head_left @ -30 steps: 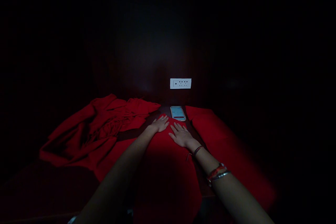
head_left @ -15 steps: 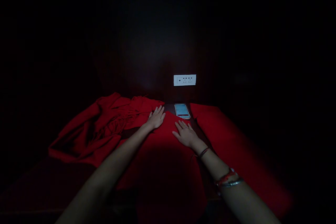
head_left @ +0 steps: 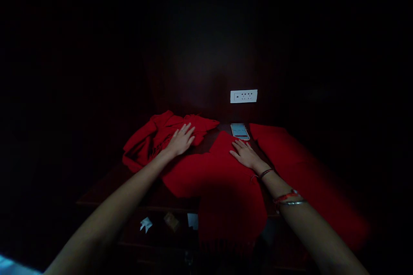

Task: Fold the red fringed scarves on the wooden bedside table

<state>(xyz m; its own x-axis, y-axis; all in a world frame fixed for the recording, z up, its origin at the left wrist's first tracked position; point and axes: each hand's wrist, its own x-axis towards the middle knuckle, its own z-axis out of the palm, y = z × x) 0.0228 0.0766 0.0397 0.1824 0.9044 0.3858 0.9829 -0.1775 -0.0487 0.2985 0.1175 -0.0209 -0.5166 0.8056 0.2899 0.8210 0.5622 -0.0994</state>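
Note:
A red fringed scarf (head_left: pixel 190 174) lies over the dark table, its fringed end hanging past the front edge. My right hand (head_left: pixel 245 154) lies open and flat on its far right part, fingers spread. My left hand (head_left: pixel 181 141) is open too, palm down, over the crumpled red cloth (head_left: pixel 161 126) at the far left. Whether that palm touches the cloth I cannot tell. Just beyond my right fingertips is a phone (head_left: pixel 239 130) with a lit screen. Another red cloth (head_left: pixel 290 154) lies smooth and flat on the right.
A white socket panel (head_left: pixel 244 96) is fixed to the dark wall behind. Below the table's front edge (head_left: pixel 97 202) are a crumpled white scrap (head_left: pixel 146 224), a brownish box-like thing (head_left: pixel 171 221) and a pale rectangular piece (head_left: pixel 192 221). The surroundings are very dark.
My left hand has moved left, off the middle scarf to the crumpled cloth. That cloth looks more bunched up. The view has shifted, bringing the things below the table edge into sight.

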